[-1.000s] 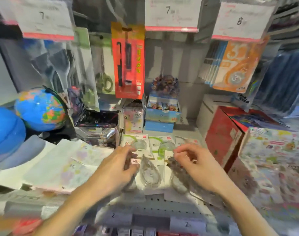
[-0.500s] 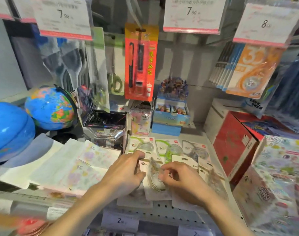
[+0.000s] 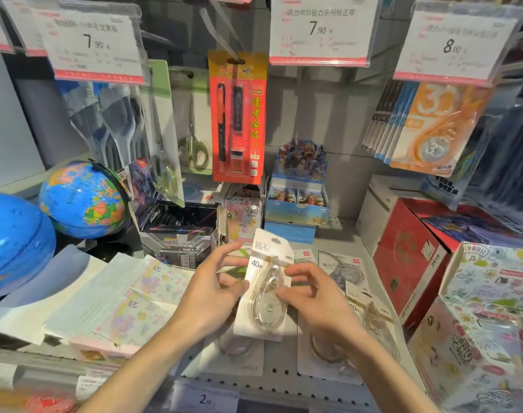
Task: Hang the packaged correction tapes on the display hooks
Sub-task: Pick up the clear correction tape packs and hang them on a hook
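Observation:
A packaged correction tape (image 3: 264,289), a white card marked 40m with a clear teardrop blister, is lifted above the shelf between both hands. My left hand (image 3: 212,290) pinches its left edge and my right hand (image 3: 313,296) pinches its right edge. More correction tape packs (image 3: 343,268) lie flat on the shelf beneath and behind the hands, some partly hidden. A display hook (image 3: 215,28) slopes down above the middle, carrying an orange pen pack (image 3: 237,117). Orange correction tape packs (image 3: 433,126) hang at the upper right.
Price tags (image 3: 319,31) hang overhead. Packaged scissors (image 3: 191,126) hang at upper left. Two globes (image 3: 81,201) sit at the left, stacked paper packs (image 3: 105,296) beside them. Card boxes (image 3: 296,201) stand at the back; a red box (image 3: 409,251) and patterned boxes (image 3: 486,323) crowd the right.
Both hands have lifted one correction tape pack off the shelf pile and turned it upright; earlier they were reaching into the packs lying flat.

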`<state>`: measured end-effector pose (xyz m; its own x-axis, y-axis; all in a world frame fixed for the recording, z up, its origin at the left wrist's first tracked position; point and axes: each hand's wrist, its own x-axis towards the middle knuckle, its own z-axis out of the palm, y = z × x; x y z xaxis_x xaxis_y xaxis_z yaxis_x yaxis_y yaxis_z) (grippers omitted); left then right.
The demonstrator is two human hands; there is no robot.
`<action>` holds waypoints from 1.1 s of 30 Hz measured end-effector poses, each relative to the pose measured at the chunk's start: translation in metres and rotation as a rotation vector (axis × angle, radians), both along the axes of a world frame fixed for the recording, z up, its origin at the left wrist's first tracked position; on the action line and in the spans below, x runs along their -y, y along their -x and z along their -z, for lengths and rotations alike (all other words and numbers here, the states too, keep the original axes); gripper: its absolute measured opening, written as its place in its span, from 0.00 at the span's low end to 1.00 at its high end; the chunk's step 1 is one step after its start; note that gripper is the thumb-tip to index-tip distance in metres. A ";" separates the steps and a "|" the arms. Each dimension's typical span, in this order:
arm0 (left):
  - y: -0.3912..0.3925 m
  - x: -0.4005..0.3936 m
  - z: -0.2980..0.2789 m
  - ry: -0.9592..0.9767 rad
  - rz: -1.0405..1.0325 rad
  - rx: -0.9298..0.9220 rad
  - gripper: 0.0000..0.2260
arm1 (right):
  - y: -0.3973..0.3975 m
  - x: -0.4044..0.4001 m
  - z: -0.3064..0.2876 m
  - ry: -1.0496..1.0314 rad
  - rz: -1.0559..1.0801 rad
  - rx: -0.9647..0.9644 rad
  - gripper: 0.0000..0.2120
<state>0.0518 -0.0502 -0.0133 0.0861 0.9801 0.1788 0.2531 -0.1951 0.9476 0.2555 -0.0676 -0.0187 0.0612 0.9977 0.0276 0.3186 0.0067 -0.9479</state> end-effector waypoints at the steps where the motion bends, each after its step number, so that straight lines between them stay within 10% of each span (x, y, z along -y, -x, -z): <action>1: 0.000 0.000 -0.002 0.015 -0.005 0.029 0.25 | 0.002 -0.002 -0.005 0.002 0.020 -0.068 0.15; 6: 0.001 0.000 -0.014 0.051 0.100 0.124 0.13 | 0.004 -0.011 -0.027 -0.052 0.075 -0.199 0.14; 11: -0.011 -0.006 -0.018 0.137 0.192 0.180 0.26 | -0.008 -0.016 -0.041 -0.121 0.101 -0.103 0.08; 22: -0.042 -0.013 0.000 0.261 0.243 0.058 0.26 | -0.076 0.041 -0.019 0.215 0.156 0.853 0.24; 33: -0.048 -0.014 0.000 0.276 0.213 0.014 0.27 | -0.073 0.056 -0.011 0.148 0.306 0.673 0.27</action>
<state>0.0999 -0.0362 -0.0129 0.2930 0.9521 -0.0876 0.2205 0.0219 0.9751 0.3289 -0.1233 -0.0078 0.3539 0.9350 0.0244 0.7962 -0.2874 -0.5324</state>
